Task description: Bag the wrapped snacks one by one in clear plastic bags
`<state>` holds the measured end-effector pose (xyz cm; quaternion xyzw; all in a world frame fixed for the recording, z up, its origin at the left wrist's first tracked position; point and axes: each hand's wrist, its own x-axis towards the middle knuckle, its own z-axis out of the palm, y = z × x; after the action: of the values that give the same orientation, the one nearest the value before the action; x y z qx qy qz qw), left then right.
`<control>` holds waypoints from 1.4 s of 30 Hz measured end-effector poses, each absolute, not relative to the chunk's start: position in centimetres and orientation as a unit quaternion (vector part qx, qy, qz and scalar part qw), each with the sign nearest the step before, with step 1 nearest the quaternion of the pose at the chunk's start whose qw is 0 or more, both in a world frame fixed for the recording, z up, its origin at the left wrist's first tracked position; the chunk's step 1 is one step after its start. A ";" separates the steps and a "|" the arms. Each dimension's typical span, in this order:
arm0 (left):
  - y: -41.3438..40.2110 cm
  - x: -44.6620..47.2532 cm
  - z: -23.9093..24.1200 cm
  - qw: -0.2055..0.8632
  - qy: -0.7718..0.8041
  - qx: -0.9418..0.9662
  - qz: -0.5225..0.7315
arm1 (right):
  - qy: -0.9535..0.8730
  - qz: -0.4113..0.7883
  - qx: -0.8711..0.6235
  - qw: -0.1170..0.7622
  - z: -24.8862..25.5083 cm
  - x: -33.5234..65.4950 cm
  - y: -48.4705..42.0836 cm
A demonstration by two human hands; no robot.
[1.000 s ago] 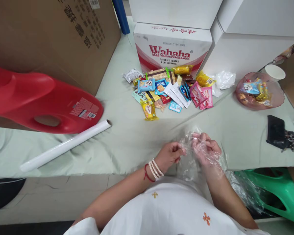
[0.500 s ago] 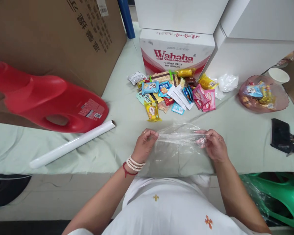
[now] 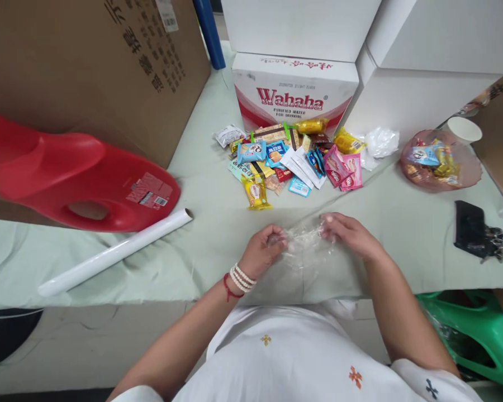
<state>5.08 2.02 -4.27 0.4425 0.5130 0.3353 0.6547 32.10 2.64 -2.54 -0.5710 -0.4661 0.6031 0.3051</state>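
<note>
bowl: pink see-through bowl on the right of the worktop, holding wrapped snacks
cup: paper cup behind it, contents hidden
bag: clear plastic bag, thin, crumpled, bunched between both hands near the worktop's front edge
left hand: fingers closed on the bag's left end
right hand: fingers pinching its right end
</note>
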 end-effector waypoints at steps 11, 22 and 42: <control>3.4 2.9 -4.1 0.639 0.531 0.321 0.455 | -0.451 0.529 -0.583 0.420 -5.5 29.1 2.6; 4.9 2.5 -6.3 0.110 0.654 0.620 0.420 | -0.427 0.324 -0.713 0.452 -5.6 29.8 3.5; 0.5 0.4 -6.5 0.148 0.474 0.847 0.192 | -0.535 0.292 -0.766 0.205 -1.2 40.9 -0.5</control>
<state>0.40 0.54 -6.47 0.8466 0.4738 0.1916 0.1485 40.88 -0.54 -1.21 -0.7656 -0.5352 0.2924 0.2046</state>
